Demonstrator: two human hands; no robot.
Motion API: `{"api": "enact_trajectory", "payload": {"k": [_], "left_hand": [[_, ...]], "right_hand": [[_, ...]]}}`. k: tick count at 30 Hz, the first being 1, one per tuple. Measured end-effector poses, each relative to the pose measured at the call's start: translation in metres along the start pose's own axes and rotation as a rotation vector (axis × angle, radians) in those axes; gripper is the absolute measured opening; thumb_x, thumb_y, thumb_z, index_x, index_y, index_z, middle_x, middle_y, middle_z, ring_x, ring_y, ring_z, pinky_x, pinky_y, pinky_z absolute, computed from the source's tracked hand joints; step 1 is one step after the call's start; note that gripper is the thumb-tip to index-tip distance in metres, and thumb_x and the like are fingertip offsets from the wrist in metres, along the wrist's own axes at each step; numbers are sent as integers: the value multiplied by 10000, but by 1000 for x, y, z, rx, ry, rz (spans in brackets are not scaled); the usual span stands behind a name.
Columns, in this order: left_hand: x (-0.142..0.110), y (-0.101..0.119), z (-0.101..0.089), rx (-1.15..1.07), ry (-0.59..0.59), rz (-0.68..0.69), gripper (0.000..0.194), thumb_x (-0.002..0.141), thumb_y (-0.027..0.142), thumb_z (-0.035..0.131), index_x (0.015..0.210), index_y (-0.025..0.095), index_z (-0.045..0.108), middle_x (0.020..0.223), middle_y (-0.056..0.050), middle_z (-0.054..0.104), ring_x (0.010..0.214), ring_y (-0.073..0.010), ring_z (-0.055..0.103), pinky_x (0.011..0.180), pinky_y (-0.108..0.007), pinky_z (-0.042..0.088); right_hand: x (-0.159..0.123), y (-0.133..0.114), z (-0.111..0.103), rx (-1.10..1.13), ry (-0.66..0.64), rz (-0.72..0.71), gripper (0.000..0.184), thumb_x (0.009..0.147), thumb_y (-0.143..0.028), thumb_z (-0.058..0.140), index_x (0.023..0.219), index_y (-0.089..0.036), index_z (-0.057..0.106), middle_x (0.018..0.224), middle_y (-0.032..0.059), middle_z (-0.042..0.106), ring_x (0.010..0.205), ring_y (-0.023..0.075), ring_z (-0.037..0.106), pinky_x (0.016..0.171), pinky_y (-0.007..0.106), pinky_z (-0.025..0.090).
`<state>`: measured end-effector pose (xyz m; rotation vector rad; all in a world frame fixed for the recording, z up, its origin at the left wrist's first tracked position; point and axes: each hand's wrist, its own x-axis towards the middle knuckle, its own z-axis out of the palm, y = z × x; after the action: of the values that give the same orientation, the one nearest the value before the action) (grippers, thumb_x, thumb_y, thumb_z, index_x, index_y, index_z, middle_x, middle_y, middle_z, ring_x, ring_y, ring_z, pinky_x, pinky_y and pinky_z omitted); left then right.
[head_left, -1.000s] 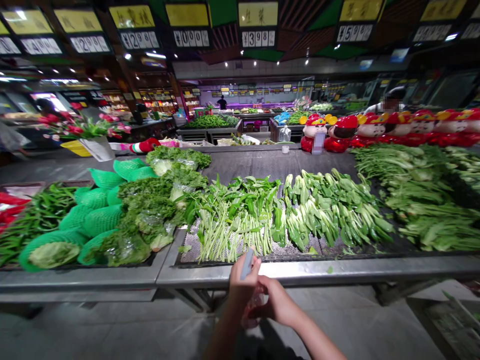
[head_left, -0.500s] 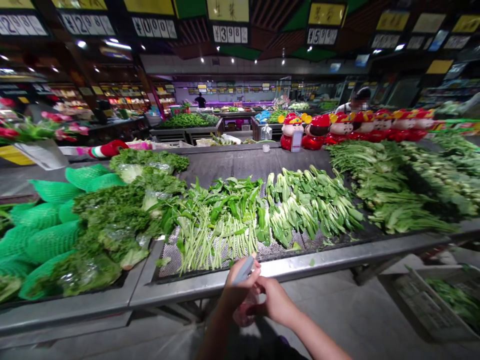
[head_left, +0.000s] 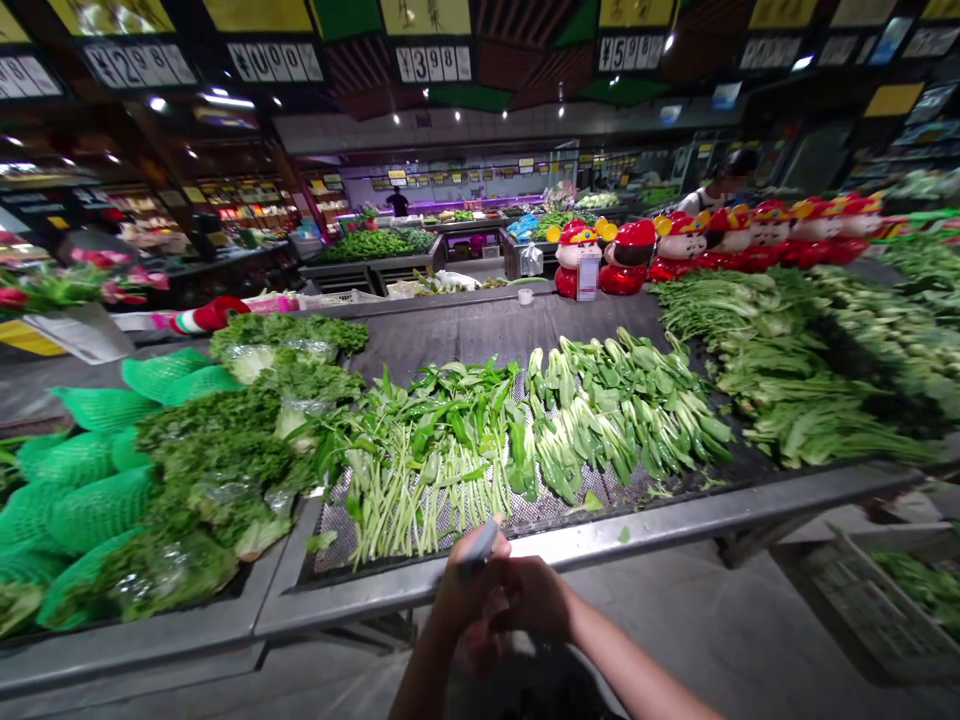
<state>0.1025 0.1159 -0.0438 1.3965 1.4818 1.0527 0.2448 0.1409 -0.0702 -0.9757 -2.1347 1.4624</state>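
My left hand [head_left: 466, 580] is closed in front of the stall's metal edge, with a slim grey object [head_left: 478, 546] lying along its thumb side. My right hand [head_left: 538, 598] meets it, its curled fingers against the left fingers. Between and below both hands shows a see-through, reddish item [head_left: 480, 640], too blurred to name. Just beyond my hands lie long-stemmed leafy greens [head_left: 427, 480] on a perforated black tray. To their right are bunches of bok choy [head_left: 607, 420].
Wrapped curly lettuce [head_left: 217, 450] and green net-sleeved produce [head_left: 97, 510] fill the left. Red figurines [head_left: 622, 255] line the back edge, near a small white roll [head_left: 525, 297]. A crate of greens [head_left: 877, 590] stands low right. Another person [head_left: 712, 190] is behind.
The view has shifted slightly. My right hand has drawn in closer against my left, and the grey object has turned more edge-on. The stall's produce lies as before.
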Motion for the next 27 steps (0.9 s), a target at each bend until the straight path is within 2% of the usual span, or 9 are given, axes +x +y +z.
{"api": "enact_trajectory", "payload": {"k": [4, 11, 15, 17, 20, 23, 27], "left_hand": [[-1, 7, -2, -4, 3, 85, 350, 791, 515, 520, 734, 173, 569, 704, -2, 553, 647, -146, 518, 651, -245, 440], [-4, -12, 8, -68, 255, -25, 365, 736, 511, 602, 789, 150, 617, 678, -15, 614, 631, -159, 570, 598, -244, 470], [-9, -19, 2, -3, 340, -44, 350, 734, 485, 606, 870, 163, 632, 678, -14, 628, 628, -161, 575, 596, -247, 477], [-13, -20, -3, 92, 354, -39, 346, 739, 467, 600, 919, 172, 628, 673, -8, 625, 618, -159, 567, 585, -244, 473], [-17, -19, -11, 199, 333, -40, 299, 754, 457, 568, 825, 174, 633, 628, 0, 600, 580, -148, 545, 550, -228, 456], [-20, -14, -17, 196, 328, -56, 309, 757, 475, 555, 734, 173, 614, 607, 5, 584, 571, -143, 538, 544, -221, 447], [-21, -1, -28, 106, 344, -69, 365, 755, 515, 558, 831, 162, 616, 706, -9, 629, 664, -171, 578, 645, -252, 466]], "right_hand": [[3, -6, -7, 104, -47, -38, 358, 536, -233, 747, 884, -184, 678, 836, 15, 698, 722, 181, 625, 604, 221, 462], [6, -2, -9, 128, -107, -40, 274, 556, -204, 724, 820, -155, 669, 759, 13, 686, 690, 167, 622, 569, 210, 456], [10, 7, -8, 164, -138, -23, 282, 582, -213, 702, 856, -153, 673, 793, 29, 685, 722, 171, 624, 619, 234, 477], [12, 10, -5, 178, -131, 3, 304, 585, -228, 704, 875, -143, 672, 805, 42, 684, 718, 171, 622, 637, 250, 486], [15, 12, -1, 193, -145, 35, 304, 580, -238, 712, 864, -137, 673, 792, 47, 684, 699, 169, 622, 637, 258, 493], [19, 10, 1, 181, -143, 23, 266, 591, -232, 699, 844, -152, 678, 768, 36, 684, 687, 165, 622, 627, 252, 492], [22, 3, -2, 172, -76, -3, 262, 633, -234, 659, 883, -156, 675, 802, 54, 692, 726, 186, 639, 642, 262, 493]]}}
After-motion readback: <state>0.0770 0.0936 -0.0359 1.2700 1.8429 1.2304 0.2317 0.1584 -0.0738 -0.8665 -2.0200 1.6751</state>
